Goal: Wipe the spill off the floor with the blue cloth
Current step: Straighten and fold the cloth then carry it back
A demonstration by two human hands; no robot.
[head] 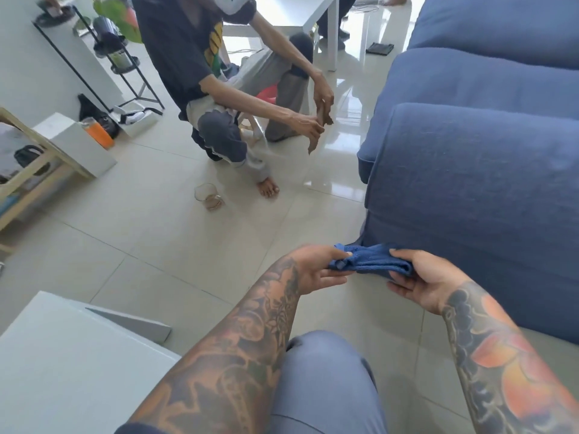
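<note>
A folded blue cloth (371, 260) hangs between both of my hands, above the pale tiled floor (175, 245) beside the sofa. My left hand (316, 267) pinches its left end. My right hand (419, 281) grips its right end with the thumb on top. A glass (208, 195) lies tipped on the floor further ahead, with brown liquid in it and a faint wet sheen near it. No clear puddle shows under my hands.
A blue sofa (485, 170) fills the right side. A squatting person (219, 98) ahead holds a brown cloth (319, 126). A white table (62, 364) stands at the lower left, and a wooden shelf (28, 170) and an orange bottle (97, 133) at the left.
</note>
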